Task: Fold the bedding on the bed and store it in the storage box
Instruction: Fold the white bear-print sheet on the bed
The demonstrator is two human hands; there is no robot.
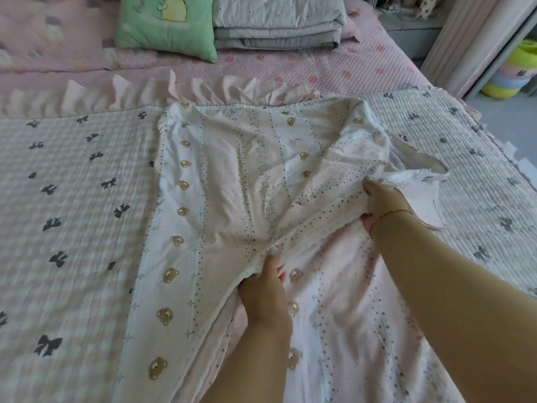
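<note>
A pale pink and white sheet printed with small bears and dots (232,181) lies spread across the middle of the bed, partly doubled over on itself. My left hand (266,295) grips its folded edge near the centre, fingers curled round the cloth. Further right, my right hand (383,205) pinches the same edge where the fabric bunches up, with a loose corner (421,196) flopping beyond it. No storage box is in view.
Under the sheet lies a checked quilt with dark bows (66,216) and a pink ruffle (186,91). A green cushion (168,24) and a stack of folded grey bedding (276,21) sit at the head. Coloured plastic basins (511,74) stand on the floor at right.
</note>
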